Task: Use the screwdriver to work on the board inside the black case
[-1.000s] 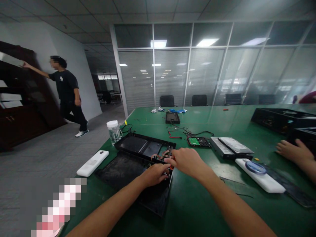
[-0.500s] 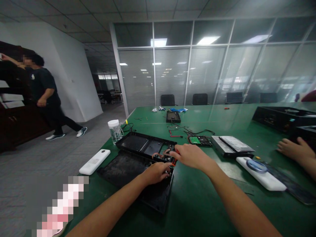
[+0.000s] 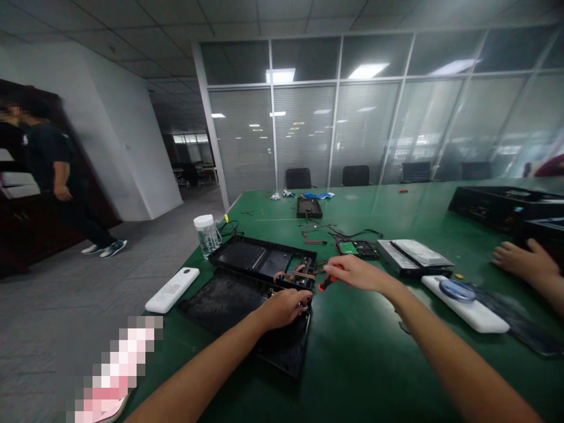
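Note:
An opened black casing (image 3: 247, 294) lies on the green table, its shallow tray half (image 3: 240, 255) behind a flat, dusty panel. Brown and multicoloured wires (image 3: 293, 275) bunch at the tray's right end. My left hand (image 3: 284, 308) is closed on the casing's right end, its fingertips curled around small metal parts that are mostly hidden. Just right of the casing, my right hand (image 3: 356, 273) is closed around a hand tool with a red-and-black handle (image 3: 328, 280). That tool's exact kind is unclear, and it is apart from the casing.
A clear bottle (image 3: 205, 235) and a white device (image 3: 173, 290) stand left. A green circuit board (image 3: 350, 248), drives (image 3: 414, 257) and another white device (image 3: 465, 305) lie right. Another person's hand (image 3: 526, 261) rests by a black case (image 3: 493, 205). Someone (image 3: 48, 158) walks at left.
My right hand has drawn the red-and-black tool rightward, away from the wires and the casing. My left hand keeps its place. The walking person has moved left.

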A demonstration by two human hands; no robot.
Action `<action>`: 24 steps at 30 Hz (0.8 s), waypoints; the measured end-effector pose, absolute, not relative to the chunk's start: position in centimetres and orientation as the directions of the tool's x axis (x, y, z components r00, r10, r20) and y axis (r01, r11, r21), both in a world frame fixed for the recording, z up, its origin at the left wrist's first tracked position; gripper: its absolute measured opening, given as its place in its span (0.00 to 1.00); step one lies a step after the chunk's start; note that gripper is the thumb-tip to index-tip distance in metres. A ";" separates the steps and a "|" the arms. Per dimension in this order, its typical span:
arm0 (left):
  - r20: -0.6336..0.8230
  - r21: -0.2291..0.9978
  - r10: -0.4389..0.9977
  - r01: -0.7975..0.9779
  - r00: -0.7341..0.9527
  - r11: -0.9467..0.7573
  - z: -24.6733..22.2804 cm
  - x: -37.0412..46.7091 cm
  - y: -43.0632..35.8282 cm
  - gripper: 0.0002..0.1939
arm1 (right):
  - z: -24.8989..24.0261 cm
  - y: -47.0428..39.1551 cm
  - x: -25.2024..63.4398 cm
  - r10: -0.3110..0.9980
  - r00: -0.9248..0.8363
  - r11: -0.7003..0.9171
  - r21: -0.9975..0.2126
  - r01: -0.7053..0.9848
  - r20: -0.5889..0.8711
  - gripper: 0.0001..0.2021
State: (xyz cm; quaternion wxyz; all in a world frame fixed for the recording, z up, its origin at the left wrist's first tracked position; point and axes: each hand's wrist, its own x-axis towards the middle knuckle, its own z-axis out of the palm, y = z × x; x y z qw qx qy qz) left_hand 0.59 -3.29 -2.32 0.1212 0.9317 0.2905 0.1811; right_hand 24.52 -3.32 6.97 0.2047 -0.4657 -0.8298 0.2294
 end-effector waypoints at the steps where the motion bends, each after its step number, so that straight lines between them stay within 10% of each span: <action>1: 0.279 0.331 0.579 0.489 0.766 -0.807 -2.3 0.5 -3.3 0.19 | 5.9 -2.9 25.9 0.889 -0.442 0.388 -0.705 0.593 0.118 0.23; 4: 0.283 0.339 0.544 0.448 0.790 -0.827 -2.2 0.3 -3.0 0.17 | 2.2 -2.1 29.5 0.967 -0.231 0.156 -0.964 0.215 0.104 0.22; 8: 0.190 0.309 0.465 0.397 0.865 -0.864 -2.2 -0.1 -2.7 0.10 | -0.8 -1.7 31.1 0.992 -0.053 0.099 -0.959 -0.264 0.117 0.15; 15: 0.234 0.273 0.464 0.401 0.854 -0.875 -0.4 -0.9 -3.0 0.14 | -0.2 -5.0 24.8 0.882 -0.269 0.391 -0.919 -0.040 0.387 0.13; 20: 0.341 0.271 0.648 0.589 0.681 -0.761 2.1 -2.8 -0.4 0.15 | -0.8 -12.8 19.2 0.587 -0.743 0.800 -0.369 0.473 0.321 0.10; 24: 0.299 0.250 0.757 0.718 0.581 -0.650 2.2 -4.6 3.8 0.24 | -2.7 -17.1 18.3 0.589 -0.753 0.776 0.056 0.629 0.293 0.18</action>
